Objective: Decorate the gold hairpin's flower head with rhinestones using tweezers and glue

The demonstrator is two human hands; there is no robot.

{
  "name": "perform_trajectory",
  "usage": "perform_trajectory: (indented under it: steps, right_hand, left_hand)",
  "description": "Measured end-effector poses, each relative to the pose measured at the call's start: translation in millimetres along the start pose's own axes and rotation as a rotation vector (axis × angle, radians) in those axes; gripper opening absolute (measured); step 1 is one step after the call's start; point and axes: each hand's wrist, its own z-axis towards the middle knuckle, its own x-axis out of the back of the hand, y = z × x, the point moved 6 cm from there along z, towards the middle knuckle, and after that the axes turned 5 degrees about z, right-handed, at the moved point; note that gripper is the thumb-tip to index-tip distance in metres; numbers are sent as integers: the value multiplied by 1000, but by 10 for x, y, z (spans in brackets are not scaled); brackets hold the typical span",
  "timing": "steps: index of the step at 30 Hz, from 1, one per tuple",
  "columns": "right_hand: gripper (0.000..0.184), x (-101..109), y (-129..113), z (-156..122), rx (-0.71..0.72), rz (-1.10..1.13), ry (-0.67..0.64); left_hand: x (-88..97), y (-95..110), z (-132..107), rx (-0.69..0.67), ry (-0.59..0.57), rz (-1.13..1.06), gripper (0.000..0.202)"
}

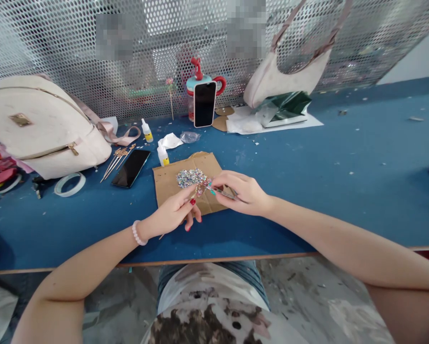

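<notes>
My left hand [175,210], with a beaded bracelet at the wrist, pinches a small pinkish-gold ornament [200,189] over the cardboard. The tip of a thin stick [161,236] shows below that hand; whether it belongs to the ornament is hidden. In my right hand [241,193] is a pair of metal tweezers [226,192], their tips touching or very near the ornament. Just behind my fingers lies a glittery pile of small stones or beads [189,177] on the brown cardboard sheet [164,184].
Left of the cardboard lie a dark phone [131,168], several ornamented sticks [114,161], a tape roll [69,184] and a white backpack [49,124]. Small glue bottles [163,155] stand behind. A phone [205,104] leans on a cup at the mesh wall, near a white handbag [286,76].
</notes>
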Motion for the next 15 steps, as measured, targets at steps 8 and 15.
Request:
perform_trajectory:
  steps: [8, 15]
  right_hand:
    - [10, -17, -10, -6, 71, -53, -25]
    - [10, -16, -20, 3, 98, -100, -51]
  left_hand:
    - [1, -15, 2, 12, 27, 35, 60]
    - [5, -28, -5, 6, 44, 97, 57]
